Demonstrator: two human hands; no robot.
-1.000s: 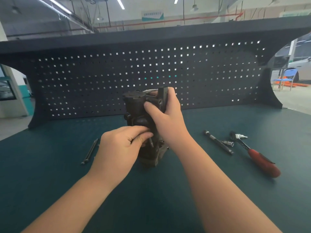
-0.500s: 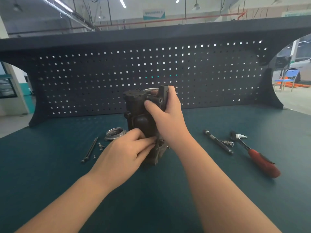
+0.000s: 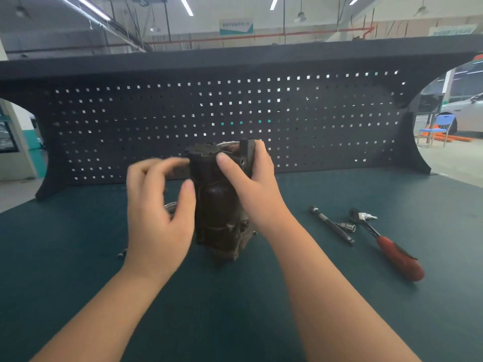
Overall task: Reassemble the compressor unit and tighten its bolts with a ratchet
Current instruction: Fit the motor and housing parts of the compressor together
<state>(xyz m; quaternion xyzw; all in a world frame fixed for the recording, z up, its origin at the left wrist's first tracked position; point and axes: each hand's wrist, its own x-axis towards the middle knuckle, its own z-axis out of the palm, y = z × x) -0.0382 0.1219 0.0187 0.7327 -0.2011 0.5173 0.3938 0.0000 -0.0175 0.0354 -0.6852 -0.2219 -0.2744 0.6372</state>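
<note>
A: Where is the compressor unit [image 3: 222, 205] found?

B: It is stood upright on the dark green bench top [image 3: 78, 257], in front of the black pegboard [image 3: 287, 113]. Its upper end is gripped by the right hand [image 3: 251, 184]: the thumb is laid across the near face, and the fingers are wrapped round the far side of the top flange.

A: And the left hand [image 3: 156, 212]?

B: It is held raised just beside the unit's left side, with fingers spread and loosely bent. Nothing is seen between them. The fingertips are blurred, so contact with the housing cannot be told for certain.

A: Is anything shown inside the housing?

B: A pale metal rim is glimpsed at the open top, behind the right hand's fingers. What lies inside cannot be made out.

A: What is laid on the bench to the right?

B: A ratchet [image 3: 386, 244] with a red handle is laid well apart from the unit, its head pointed away from the person. An extension bar [image 3: 330, 224] is set to its left, and a small socket [image 3: 346, 226] lies between them, against the bar.

A: And to the left?

B: A metal ring [image 3: 170, 208] is partly hidden behind the left hand, and the end of a thin long bolt [image 3: 121, 254] shows below the wrist.
</note>
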